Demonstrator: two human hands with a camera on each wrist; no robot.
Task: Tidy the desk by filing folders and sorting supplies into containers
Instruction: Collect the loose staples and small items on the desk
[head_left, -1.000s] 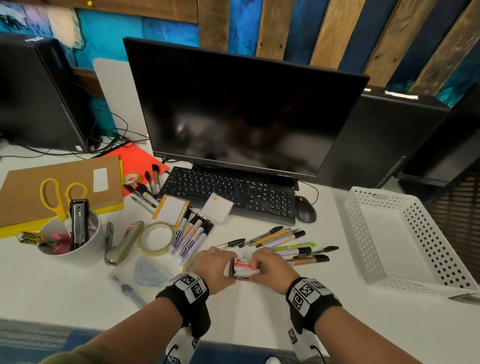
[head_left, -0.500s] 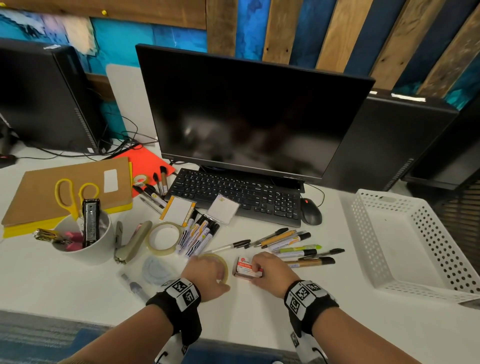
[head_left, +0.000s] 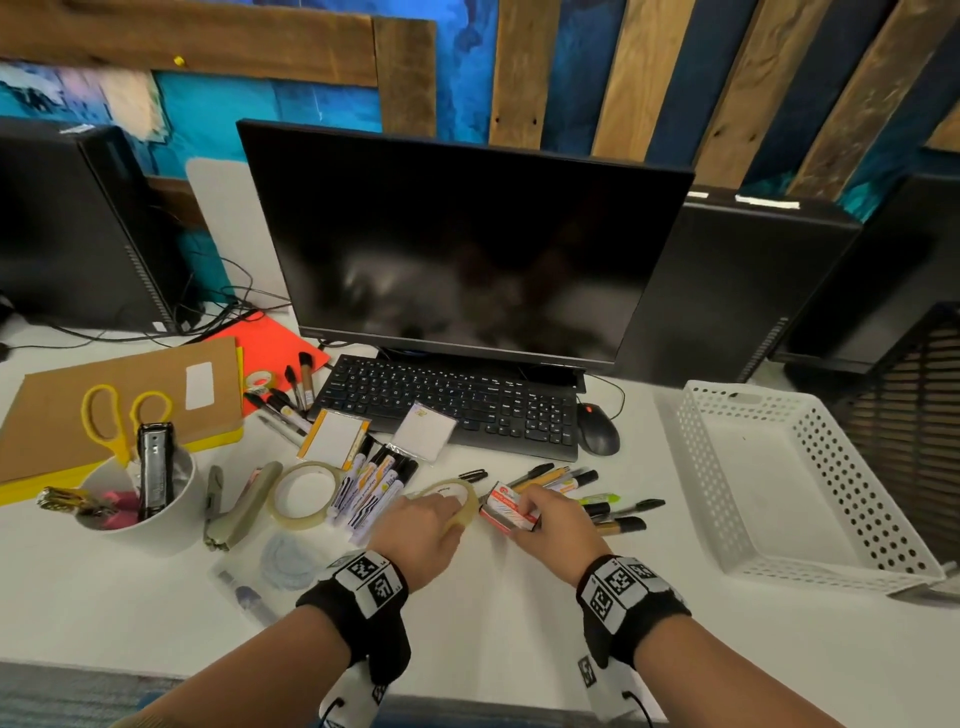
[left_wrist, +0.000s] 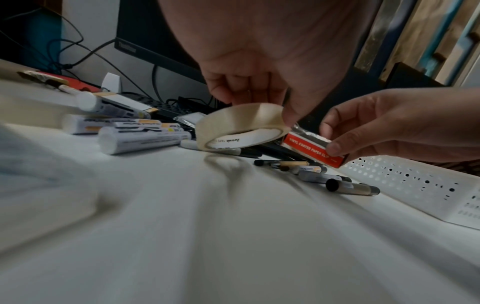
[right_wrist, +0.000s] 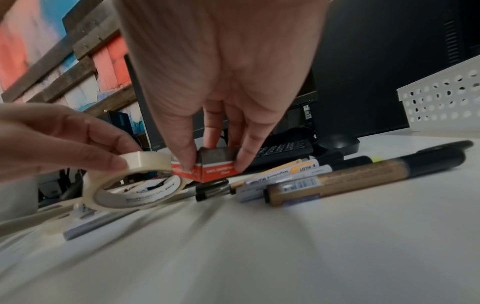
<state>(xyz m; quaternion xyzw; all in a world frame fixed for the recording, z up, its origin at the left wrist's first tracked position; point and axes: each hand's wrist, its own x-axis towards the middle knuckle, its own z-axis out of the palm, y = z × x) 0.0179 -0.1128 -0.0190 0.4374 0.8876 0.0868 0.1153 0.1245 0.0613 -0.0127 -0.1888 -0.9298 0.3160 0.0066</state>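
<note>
My left hand pinches a cream tape roll by its rim, one edge tilted up off the white desk. Just to its right, my right hand grips a small red paper-clip box between thumb and fingers, lifted slightly over loose pens and markers. A white cup at left holds yellow scissors and a black stapler. A white perforated basket stands at right. A brown folder lies on yellow and orange ones.
A monitor, keyboard and mouse fill the back centre. A second tape roll, a beige stapler, packed white markers, sticky notes and a plastic sleeve lie at left.
My left hand left the paper-clip box, moved left and took hold of the cream tape roll. My right hand keeps the box and has raised it a little.
</note>
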